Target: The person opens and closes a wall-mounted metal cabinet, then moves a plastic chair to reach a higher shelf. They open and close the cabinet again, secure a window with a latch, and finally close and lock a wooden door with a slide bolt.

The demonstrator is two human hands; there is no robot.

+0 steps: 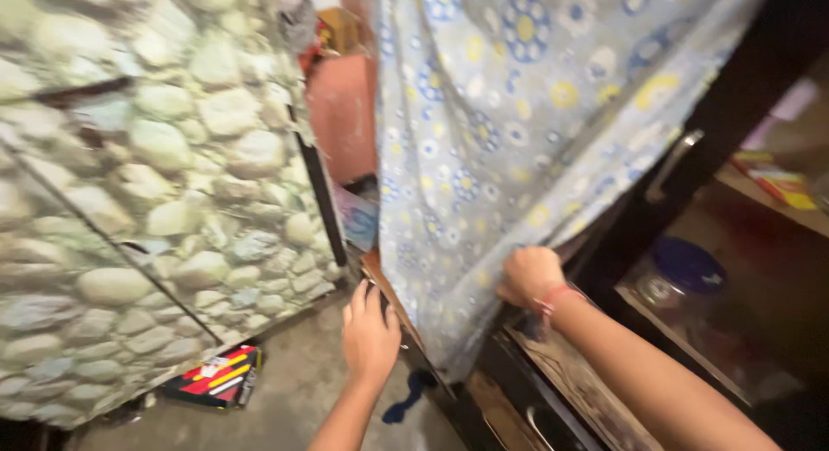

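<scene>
A pale blue curtain (518, 131) with a blue and yellow flower print hangs over the front of a dark wooden cabinet (535, 399). My right hand (528, 276) is closed on the curtain's lower edge, a red thread band on its wrist. My left hand (370, 334) rests on the cabinet's left front edge, fingers bent over it; whether it grips the wood or just touches it is unclear.
A wall with stone-pattern covering (155, 200) stands at the left. A red, yellow and black flat packet (216, 377) lies on the grey floor. At the right, open shelves hold a blue-lidded jar (682, 274) and a flat box (777, 181). A silver handle (673, 161) shows on a dark door.
</scene>
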